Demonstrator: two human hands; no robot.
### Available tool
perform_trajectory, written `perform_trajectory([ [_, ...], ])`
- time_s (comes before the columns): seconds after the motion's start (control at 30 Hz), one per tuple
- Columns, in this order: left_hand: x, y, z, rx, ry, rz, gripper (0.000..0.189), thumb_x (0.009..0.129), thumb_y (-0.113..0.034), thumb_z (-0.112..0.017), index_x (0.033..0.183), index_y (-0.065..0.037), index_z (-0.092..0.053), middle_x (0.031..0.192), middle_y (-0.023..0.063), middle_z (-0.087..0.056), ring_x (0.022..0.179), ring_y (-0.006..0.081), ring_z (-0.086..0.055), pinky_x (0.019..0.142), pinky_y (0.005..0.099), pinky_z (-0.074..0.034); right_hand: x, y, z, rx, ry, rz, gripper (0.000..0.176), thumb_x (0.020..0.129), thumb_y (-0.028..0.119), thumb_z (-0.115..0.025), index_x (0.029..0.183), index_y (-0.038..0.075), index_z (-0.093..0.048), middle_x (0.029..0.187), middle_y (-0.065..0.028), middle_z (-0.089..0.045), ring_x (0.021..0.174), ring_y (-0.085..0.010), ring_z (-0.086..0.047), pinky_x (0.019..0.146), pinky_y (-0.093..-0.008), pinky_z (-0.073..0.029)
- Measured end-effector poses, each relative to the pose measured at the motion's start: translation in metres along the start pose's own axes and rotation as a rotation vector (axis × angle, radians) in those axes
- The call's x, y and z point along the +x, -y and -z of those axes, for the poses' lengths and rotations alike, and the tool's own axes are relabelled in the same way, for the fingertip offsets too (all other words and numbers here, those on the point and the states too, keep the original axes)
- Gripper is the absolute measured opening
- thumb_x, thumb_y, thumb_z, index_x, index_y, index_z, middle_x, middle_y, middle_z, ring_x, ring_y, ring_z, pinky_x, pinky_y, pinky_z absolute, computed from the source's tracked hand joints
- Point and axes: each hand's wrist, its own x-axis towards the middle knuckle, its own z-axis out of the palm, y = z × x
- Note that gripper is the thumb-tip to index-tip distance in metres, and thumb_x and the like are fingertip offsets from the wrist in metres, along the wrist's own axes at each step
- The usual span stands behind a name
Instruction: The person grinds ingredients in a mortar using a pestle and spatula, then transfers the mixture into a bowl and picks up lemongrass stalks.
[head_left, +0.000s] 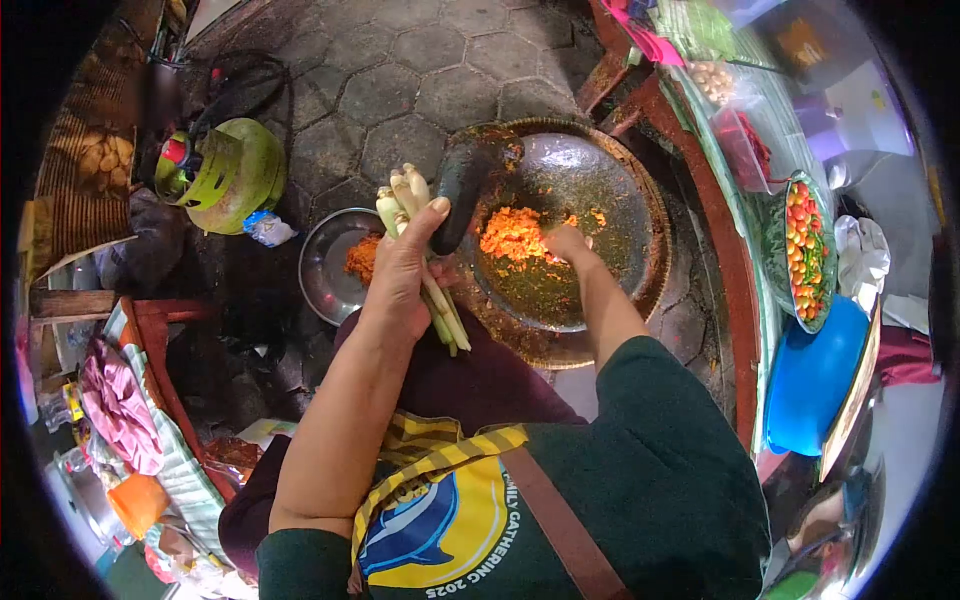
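Note:
My left hand [405,270] grips a bundle of pale lemongrass stalks [405,195] together with a dark stone pestle [462,185], held over the left rim of a large round stone mortar [640,215]. My right hand [567,243] rests inside the mortar, its fingers touching a heap of orange chili paste [513,233]. More orange smears and bits cover the mortar's floor.
A metal bowl [325,265] with orange paste sits on the paved floor at left, beyond it a green gas cylinder [235,170]. At right a table edge [735,260] carries a tray of red and orange chilies [805,250], a blue bowl [815,375] and bagged goods.

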Motion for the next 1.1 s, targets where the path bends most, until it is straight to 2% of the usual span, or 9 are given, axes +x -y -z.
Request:
perform_trajectory([
  [0.13, -0.007, -0.004, 0.0, -0.028, 0.045, 0.011, 0.032, 0.076, -0.027, -0.067, 0.098, -0.009, -0.051, 0.081, 0.0054, -0.062, 0.044, 0.0029, -0.036, 0.041, 0.0183, -0.033, -0.051, 0.019, 0.052, 0.709, 0.103, -0.167, 0.025, 0.079, 0.029, -0.061, 0.088, 0.006, -0.066, 0.086, -0.0068, -0.066, 0.077, -0.0198, -0.06, 0.07, -0.0326, -0.047],
  [0.2, -0.01, -0.004, 0.001, -0.042, 0.032, -0.007, 0.033, 0.077, -0.027, -0.067, 0.1, -0.009, -0.051, 0.081, 0.0055, -0.062, 0.044, 0.0029, -0.036, 0.041, 0.0184, -0.033, -0.062, 0.017, 0.054, 0.556, 0.021, -0.025, 0.023, 0.075, 0.023, -0.068, 0.089, 0.005, -0.066, 0.081, -0.0049, -0.064, 0.072, -0.0147, -0.057, 0.067, -0.0307, -0.047],
  [0.27, -0.01, -0.002, 0.008, -0.088, 0.054, -0.06, 0.034, 0.077, -0.028, -0.066, 0.101, -0.009, -0.051, 0.081, 0.0062, -0.063, 0.044, 0.0027, -0.037, 0.041, 0.0179, -0.033, -0.074, 0.012, 0.047, 1.019, 0.084, -0.165, 0.025, 0.078, 0.026, -0.066, 0.092, 0.005, -0.066, 0.081, -0.0042, -0.065, 0.069, -0.0135, -0.057, 0.063, -0.0289, -0.046],
  [0.4, -0.022, -0.017, 0.024, -0.165, 0.05, -0.134, 0.039, 0.077, -0.029, -0.066, 0.106, -0.011, -0.048, 0.088, 0.0086, -0.062, 0.048, 0.0032, -0.041, 0.041, 0.0171, -0.034, -0.101, 0.02, 0.064, 1.148, 0.028, -0.203, 0.022, 0.08, 0.027, -0.064, 0.085, 0.006, -0.065, 0.07, 0.0004, -0.059, 0.06, -0.0087, -0.05, 0.054, -0.025, -0.04],
  [0.63, -0.085, -0.095, 0.106, -0.112, -0.176, -0.404, 0.038, 0.083, -0.03, -0.06, 0.116, -0.016, -0.046, 0.091, 0.0089, -0.062, 0.046, 0.004, -0.04, 0.039, 0.0157, -0.031, -0.104, 0.018, 0.102, 0.715, -0.072, -0.073, 0.023, 0.081, 0.027, -0.062, 0.09, 0.006, -0.064, 0.068, -0.0023, -0.058, 0.06, -0.0124, -0.052, 0.058, -0.0288, -0.041],
  [0.77, -0.152, -0.132, 0.16, 0.071, -0.408, -0.591, 0.034, 0.086, -0.03, -0.055, 0.115, -0.014, -0.046, 0.091, 0.0099, -0.06, 0.044, 0.0033, -0.036, 0.038, 0.0155, -0.029, -0.121, 0.095, 0.158, 0.496, -0.207, 0.07, 0.026, 0.081, 0.029, -0.058, 0.095, 0.006, -0.063, 0.081, -0.007, -0.064, 0.074, -0.0176, -0.059, 0.068, -0.0316, -0.044],
  [0.9, -0.21, -0.139, 0.217, 0.071, -0.338, -0.679, 0.035, 0.088, -0.03, -0.053, 0.11, -0.004, -0.047, 0.088, 0.0104, -0.059, 0.042, 0.0018, -0.037, 0.034, 0.0144, -0.029, -0.123, 0.201, 0.178, 0.153, -0.391, 0.199, 0.023, 0.081, 0.016, -0.05, 0.099, 0.012, -0.063, 0.09, -0.0095, -0.065, 0.083, -0.0258, -0.061, 0.07, -0.0377, -0.045],
  [1.0, -0.22, -0.132, 0.232, -0.04, -0.327, -0.717, 0.034, 0.088, -0.028, -0.053, 0.11, -0.003, -0.046, 0.086, 0.0117, -0.059, 0.042, 0.0022, -0.038, 0.033, 0.0146, -0.03, -0.07, 0.262, 0.111, -0.028, -0.644, 0.485, 0.019, 0.078, 0.014, -0.048, 0.092, 0.014, -0.061, 0.076, -0.0067, -0.061, 0.073, -0.024, -0.061, 0.06, -0.037, -0.046],
  [1.1, -0.214, -0.121, 0.236, -0.124, -0.378, -0.695, 0.036, 0.087, -0.027, -0.055, 0.114, -0.005, -0.046, 0.094, 0.0163, -0.06, 0.042, 0.0035, -0.038, 0.034, 0.0143, -0.03, -0.047, 0.307, 0.049, -0.421, -0.34, 0.537, 0.016, 0.082, 0.014, -0.046, 0.094, 0.006, -0.053, 0.084, -0.0078, -0.061, 0.077, -0.0291, -0.062, 0.064, -0.044, -0.048],
])
